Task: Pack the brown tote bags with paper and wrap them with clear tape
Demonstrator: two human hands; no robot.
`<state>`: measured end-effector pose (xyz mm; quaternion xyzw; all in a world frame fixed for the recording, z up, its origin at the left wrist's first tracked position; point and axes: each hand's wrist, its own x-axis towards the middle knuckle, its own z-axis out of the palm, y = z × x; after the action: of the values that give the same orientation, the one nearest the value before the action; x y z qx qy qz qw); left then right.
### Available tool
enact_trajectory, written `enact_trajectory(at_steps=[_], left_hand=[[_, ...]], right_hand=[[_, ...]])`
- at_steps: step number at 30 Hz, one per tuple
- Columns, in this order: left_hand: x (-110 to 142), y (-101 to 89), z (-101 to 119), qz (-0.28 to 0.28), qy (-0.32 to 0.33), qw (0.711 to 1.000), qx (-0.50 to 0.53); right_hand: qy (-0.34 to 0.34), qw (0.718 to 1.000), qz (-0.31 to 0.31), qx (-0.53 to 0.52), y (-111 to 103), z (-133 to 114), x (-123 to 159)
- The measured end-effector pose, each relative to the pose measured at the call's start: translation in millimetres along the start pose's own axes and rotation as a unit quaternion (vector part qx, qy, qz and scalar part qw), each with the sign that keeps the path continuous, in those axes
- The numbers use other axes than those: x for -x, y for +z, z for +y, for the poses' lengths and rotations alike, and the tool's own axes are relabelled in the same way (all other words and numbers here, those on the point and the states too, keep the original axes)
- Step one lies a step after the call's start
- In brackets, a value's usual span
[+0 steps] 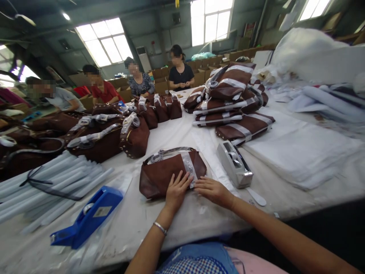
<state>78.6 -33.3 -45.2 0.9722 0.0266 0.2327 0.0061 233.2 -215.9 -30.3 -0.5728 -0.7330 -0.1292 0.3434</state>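
Note:
A brown handbag lies on its side on the white-covered table before me. A clear and white strip runs across its right part, and its strap is wrapped along the far edge. My left hand rests flat on the bag's near side, fingers spread, with the fingertips at the strip. My right hand has its fingers stretched out over the near right edge, by the strip's lower end. Neither hand is closed round anything. A grey tape dispenser stands right of the bag.
A blue tape dispenser and tied pale rolls lie at left. Brown bags stand behind them; more are piled at back right. White sheets lie at right. Several people, including one in black, are across the table.

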Motion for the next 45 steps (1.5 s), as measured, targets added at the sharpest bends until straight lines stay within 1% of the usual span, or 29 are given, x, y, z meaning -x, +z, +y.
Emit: enact_trajectory(at_steps=[2, 4, 6, 7, 9, 11, 14, 17, 19, 21, 23, 25, 27, 30, 34, 38, 41, 45], left_hand=[[1, 0.6, 0, -0.002, -0.003, 1.000, -0.006], [1, 1.2, 0, -0.006, -0.005, 1.000, -0.006], [1, 1.7, 0, -0.011, -0.009, 1.000, -0.005], [2, 1.8, 0, -0.012, -0.010, 1.000, -0.005], [2, 1.9, 1, -0.014, -0.011, 1.000, -0.004], [1, 1.9, 1, -0.012, -0.010, 1.000, -0.004], [1, 2.3, 1, -0.003, -0.009, 1.000, -0.008], [1, 2.2, 2, 0.000, -0.008, 1.000, -0.013], [1, 1.8, 2, -0.002, -0.009, 1.000, -0.012], [0, 1.4, 2, -0.001, -0.011, 1.000, -0.010], [0, 1.5, 2, 0.003, -0.011, 1.000, -0.009], [0, 1.9, 2, 0.006, -0.009, 1.000, -0.009], [1, 2.4, 1, 0.006, -0.008, 1.000, -0.010], [1, 2.9, 1, 0.004, -0.008, 1.000, -0.011], [1, 2.7, 2, -0.002, -0.013, 1.000, -0.012], [0, 2.4, 3, 0.004, -0.011, 1.000, -0.020], [0, 2.3, 3, 0.008, -0.009, 1.000, -0.022], [2, 0.8, 2, 0.014, -0.005, 1.000, -0.002]], right_hand=[[0.031, 0.999, -0.039, -0.013, -12, -16, 15], [0.066, 0.992, -0.102, -0.023, -20, -31, 30], [0.095, 0.982, -0.159, -0.025, -22, -42, 41], [0.106, 0.978, -0.179, -0.026, -21, -45, 44], [0.120, 0.973, -0.198, -0.026, -17, -46, 46], [0.122, 0.973, -0.195, -0.021, -11, -44, 44], [0.101, 0.981, -0.163, -0.002, -3, -40, 39], [0.082, 0.987, -0.140, 0.015, -2, -41, 34], [0.103, 0.987, -0.125, 0.016, -7, -45, 30], [0.149, 0.984, -0.097, -0.003, -11, -49, 26], [0.191, 0.978, -0.075, -0.047, -14, -51, 21], [0.212, 0.972, -0.057, -0.090, -14, -50, 18], [0.212, 0.972, -0.037, -0.099, -10, -47, 18], [0.174, 0.984, -0.013, -0.039, -3, -41, 19], [0.120, 0.992, -0.014, 0.028, -1, -37, 17], [0.073, 0.995, -0.005, 0.067, -1, -32, 6], [0.074, 0.995, -0.032, 0.054, 4, -26, 1], [0.086, 0.994, -0.057, 0.043, 14, -18, 8]])
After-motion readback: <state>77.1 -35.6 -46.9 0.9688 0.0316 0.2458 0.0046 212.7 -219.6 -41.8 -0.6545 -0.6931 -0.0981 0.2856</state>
